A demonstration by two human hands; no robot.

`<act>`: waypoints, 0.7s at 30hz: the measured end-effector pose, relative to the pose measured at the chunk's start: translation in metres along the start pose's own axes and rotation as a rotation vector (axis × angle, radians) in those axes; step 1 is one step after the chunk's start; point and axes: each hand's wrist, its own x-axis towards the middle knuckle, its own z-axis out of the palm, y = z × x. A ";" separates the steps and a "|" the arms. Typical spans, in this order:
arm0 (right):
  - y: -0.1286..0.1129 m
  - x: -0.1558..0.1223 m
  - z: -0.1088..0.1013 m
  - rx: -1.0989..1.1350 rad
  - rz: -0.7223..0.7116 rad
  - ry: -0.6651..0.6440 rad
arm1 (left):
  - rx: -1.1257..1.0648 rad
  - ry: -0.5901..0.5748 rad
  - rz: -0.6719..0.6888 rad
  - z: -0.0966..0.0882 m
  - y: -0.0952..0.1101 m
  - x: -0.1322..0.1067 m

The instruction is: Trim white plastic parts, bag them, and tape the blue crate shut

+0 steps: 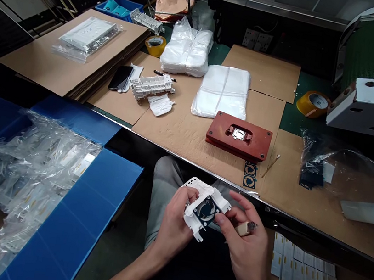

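Note:
Above my lap, my left hand (178, 215) grips a white plastic housing (202, 191) by its left side. A dark square piece with a swirl pattern like a fan (207, 210) lies on the face of the housing. My right hand (245, 245) has its thumb at the right edge of that dark piece. Between its palm and fingers sits a small beige tool with a dark end (246, 228); its kind is unclear. On the bench ahead are a red block fixture (238, 146) with a white insert and a strip of dark swirl-pattern pieces (250, 174).
A blue box (106, 193) at left holds several bagged parts (44, 185). White bag stacks (221, 91), another white housing (151, 86), a phone (121, 78), a cotton swab (271, 166) and tape rolls (313, 104) lie on the bench. Rows of white pieces (307, 273) sit lower right.

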 end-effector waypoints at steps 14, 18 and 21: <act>-0.004 0.000 -0.005 -0.275 -0.415 -0.010 | 0.017 -0.003 0.011 0.000 -0.007 0.001; -0.007 0.001 -0.011 -0.440 -0.588 -0.312 | 0.031 -0.006 0.002 0.001 -0.010 0.003; -0.006 0.005 -0.016 -0.414 -0.556 -0.237 | 0.023 0.025 -0.038 -0.002 -0.008 0.006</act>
